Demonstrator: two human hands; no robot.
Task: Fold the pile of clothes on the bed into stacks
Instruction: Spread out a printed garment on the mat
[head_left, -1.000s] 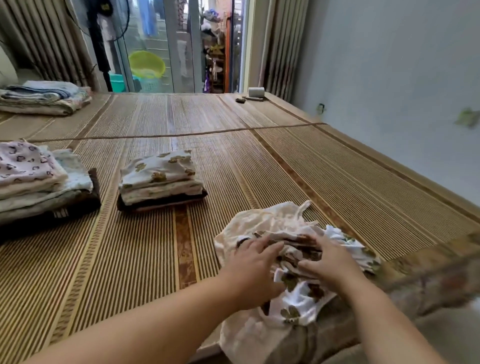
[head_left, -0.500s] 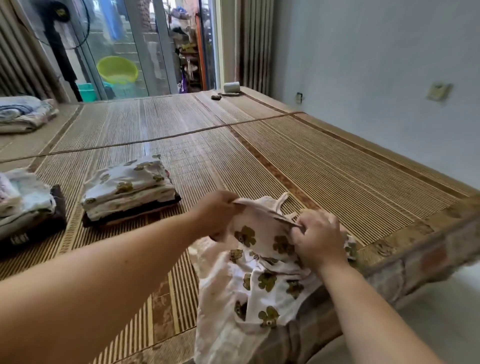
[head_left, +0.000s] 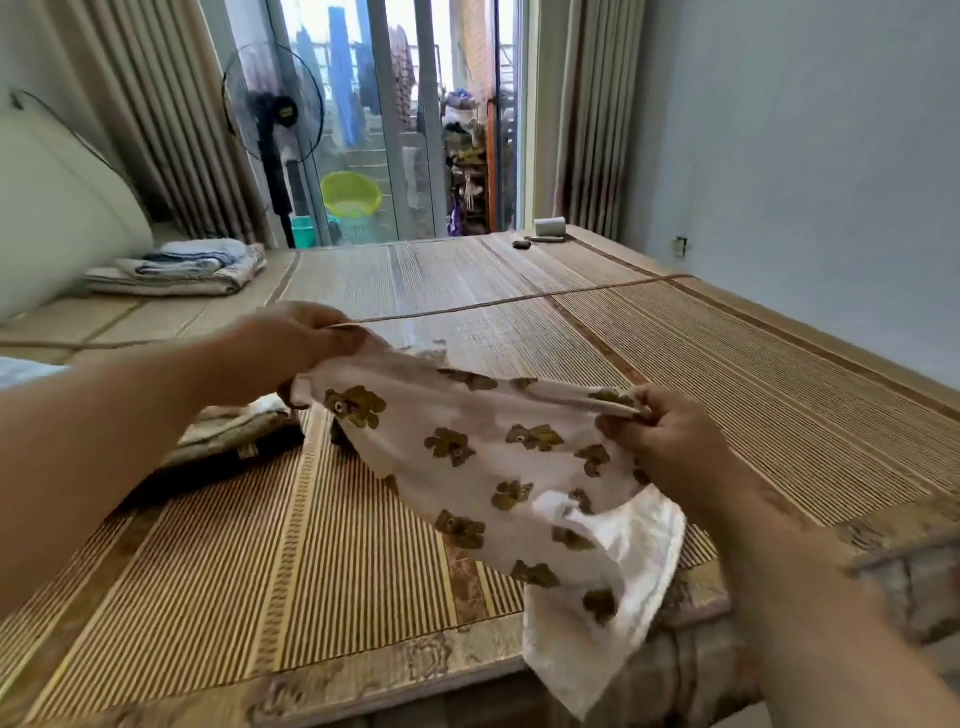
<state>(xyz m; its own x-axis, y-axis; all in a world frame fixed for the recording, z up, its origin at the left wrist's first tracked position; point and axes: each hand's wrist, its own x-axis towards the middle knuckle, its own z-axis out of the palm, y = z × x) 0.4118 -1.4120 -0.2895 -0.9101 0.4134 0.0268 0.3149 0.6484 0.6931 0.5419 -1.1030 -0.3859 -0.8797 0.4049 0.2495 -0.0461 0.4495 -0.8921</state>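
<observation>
Looking through the head view, the only one supplied: both bare hands are raised above the bed and share one garment. The left hand is closed in a pinch on the upper left edge of the white floral garment, thumb and fingers pressed together over the cloth. The right hand is likewise closed, its fingertips clamped on the upper right edge. Between the two grips the top edge runs taut, sloping down from left to right.

The garment hangs clear of the bamboo mat, which covers the bed. Its lower part droops past the near edge of the bed; a plain white layer shows beneath the printed one at the lower right.

A folded stack lies on the mat at the left, partly hidden behind the left forearm and the garment. Its count of items cannot be told. Folded bedding rests at the far left of the bed, near the curtain.

A standing fan is beside the glass door. A small grey roll sits at the far edge of the bed.
</observation>
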